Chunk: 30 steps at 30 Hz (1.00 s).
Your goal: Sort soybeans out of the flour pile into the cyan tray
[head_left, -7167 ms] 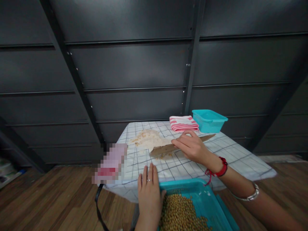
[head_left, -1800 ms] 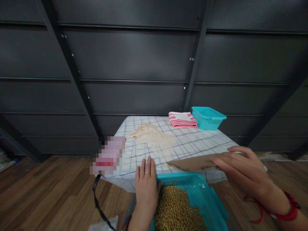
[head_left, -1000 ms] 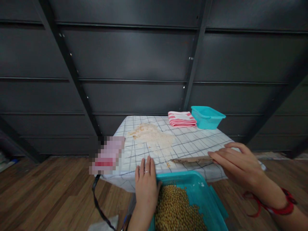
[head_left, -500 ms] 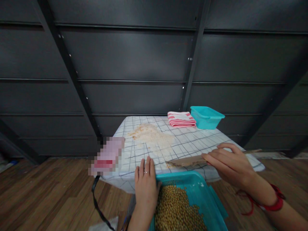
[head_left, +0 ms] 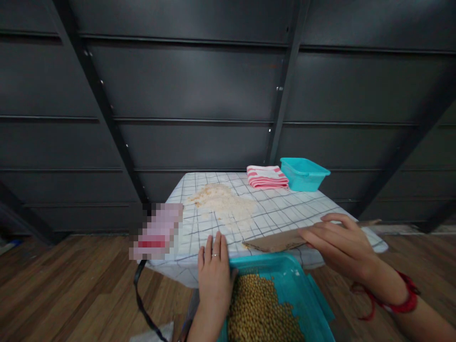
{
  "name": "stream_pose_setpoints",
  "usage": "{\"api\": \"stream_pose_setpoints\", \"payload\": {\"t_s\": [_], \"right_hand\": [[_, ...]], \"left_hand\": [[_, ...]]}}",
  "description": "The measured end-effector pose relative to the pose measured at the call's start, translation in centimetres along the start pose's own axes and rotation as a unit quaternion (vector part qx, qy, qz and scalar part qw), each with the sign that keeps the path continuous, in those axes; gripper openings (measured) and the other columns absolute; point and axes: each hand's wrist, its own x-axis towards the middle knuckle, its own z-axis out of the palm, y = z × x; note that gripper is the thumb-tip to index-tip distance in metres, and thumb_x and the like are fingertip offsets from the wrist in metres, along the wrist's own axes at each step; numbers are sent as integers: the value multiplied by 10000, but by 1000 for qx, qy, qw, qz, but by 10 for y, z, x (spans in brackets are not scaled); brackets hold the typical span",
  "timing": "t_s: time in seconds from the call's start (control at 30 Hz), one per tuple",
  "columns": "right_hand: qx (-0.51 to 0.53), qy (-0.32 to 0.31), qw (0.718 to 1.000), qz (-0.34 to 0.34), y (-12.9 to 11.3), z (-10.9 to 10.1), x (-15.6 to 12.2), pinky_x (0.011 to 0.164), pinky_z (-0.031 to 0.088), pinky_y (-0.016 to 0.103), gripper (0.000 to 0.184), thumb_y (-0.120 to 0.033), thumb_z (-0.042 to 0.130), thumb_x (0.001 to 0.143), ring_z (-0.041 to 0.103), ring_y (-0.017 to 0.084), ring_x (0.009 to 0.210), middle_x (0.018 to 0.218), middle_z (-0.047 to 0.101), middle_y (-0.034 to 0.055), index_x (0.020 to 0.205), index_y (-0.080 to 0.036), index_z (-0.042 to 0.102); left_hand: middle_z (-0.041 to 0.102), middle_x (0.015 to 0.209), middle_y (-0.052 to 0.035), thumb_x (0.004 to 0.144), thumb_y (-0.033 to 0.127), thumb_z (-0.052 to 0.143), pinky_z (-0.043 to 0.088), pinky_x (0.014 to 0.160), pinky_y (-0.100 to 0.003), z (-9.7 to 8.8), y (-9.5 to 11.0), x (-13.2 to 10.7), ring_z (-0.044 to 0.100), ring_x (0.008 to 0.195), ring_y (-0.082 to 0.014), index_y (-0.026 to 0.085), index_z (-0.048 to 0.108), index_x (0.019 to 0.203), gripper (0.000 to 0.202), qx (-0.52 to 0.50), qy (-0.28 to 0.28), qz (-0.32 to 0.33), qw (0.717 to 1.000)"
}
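My right hand (head_left: 342,244) grips a flat brown cardboard strip (head_left: 274,241), held near the table's front edge just above the teal tray (head_left: 285,268). That tray holds a heap of tan beans (head_left: 261,313) and sits at the near edge. My left hand (head_left: 213,280) rests with fingers together on the tray's left rim and the checked tablecloth (head_left: 285,209). A pale pile of grain or husks (head_left: 224,202) lies spread on the cloth beyond my hands.
A folded pink-striped towel (head_left: 267,176) and a small teal tub (head_left: 302,173) stand at the table's far right. A blurred pink object (head_left: 156,230) hangs off the left edge. A black strap (head_left: 142,299) dangles over the wooden floor. Dark panelled wall behind.
My right hand brought the cardboard strip from the middle of the table back to the front edge by the tray; lately it tilted slightly. The left hand stayed put.
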Motion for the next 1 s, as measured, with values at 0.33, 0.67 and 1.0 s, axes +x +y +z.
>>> {"api": "stream_pose_setpoints", "payload": {"t_s": [0.33,0.67,1.0], "right_hand": [[23,-14,1000,-16,3,-1,-2,759,356,333,228,-59,328,867,525,116,646,720,627,13,939,-165,517],[52,-15,999,2,3,-6,-1,746,356,330,238,-84,294,887,510,108,599,679,608,-2,949,-186,500],[27,-30,999,8,0,-3,0,749,341,337,236,-56,305,871,499,112,612,675,587,-2,961,-166,494]], "left_hand": [[472,1293,-109,644,153,556,400,947,-468,0,-1,0,423,1183,-292,98,445,1222,591,9,6,-2,1000],[473,1294,-105,646,153,545,393,956,-465,0,-1,0,414,1191,-288,95,444,1222,588,6,4,0,1000],[453,1309,-111,644,148,558,380,966,-470,-2,0,0,403,1199,-291,94,428,1233,606,5,-6,-5,1000]]}}
